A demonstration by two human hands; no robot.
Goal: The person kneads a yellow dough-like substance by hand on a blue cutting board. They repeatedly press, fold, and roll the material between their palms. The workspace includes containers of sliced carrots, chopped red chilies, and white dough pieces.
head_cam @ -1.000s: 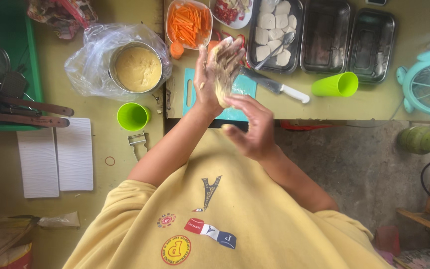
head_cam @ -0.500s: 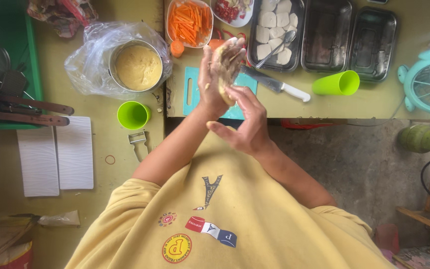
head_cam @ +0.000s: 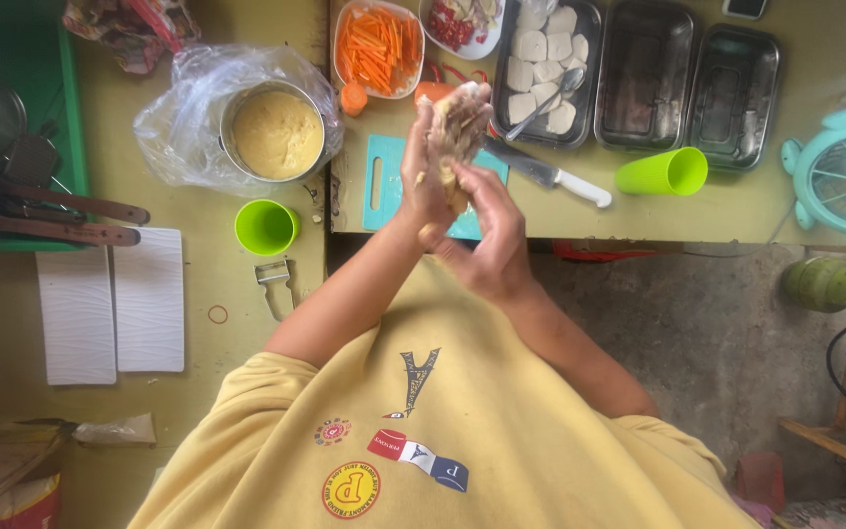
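The left hand [head_cam: 435, 157] is raised upright over the counter [head_cam: 638, 211], palm turned toward the right, fingers pointing away from the body and nearly straight, so it is open and flat rather than curled. A pale, lumpy lump of dough [head_cam: 454, 127] lies across that palm and the fingers, its long axis running along the hand from the heel toward the fingertips. The right hand [head_cam: 490, 230] sits just below and to the right of it, nearer the body, its fingers bent loosely and pressed against the heel and wrist side of the left hand; it touches the lower end of the lump but does not seem to close round it, though the contact is partly hidden by the fingers themselves. So the lump lies up and forward from the right hand, held between the two palms well above the teal cutting board [head_cam: 384, 181].

A knife with a white handle [head_cam: 550, 176] lies on the counter just right of the board. Beyond are a tray of carrot sticks [head_cam: 377, 47], a metal tray of white slices [head_cam: 545, 69] and a green cup on its side [head_cam: 663, 172]. To the left stand a metal bowl of yellow batter [head_cam: 274, 132] in a plastic bag and an upright green cup [head_cam: 266, 226].
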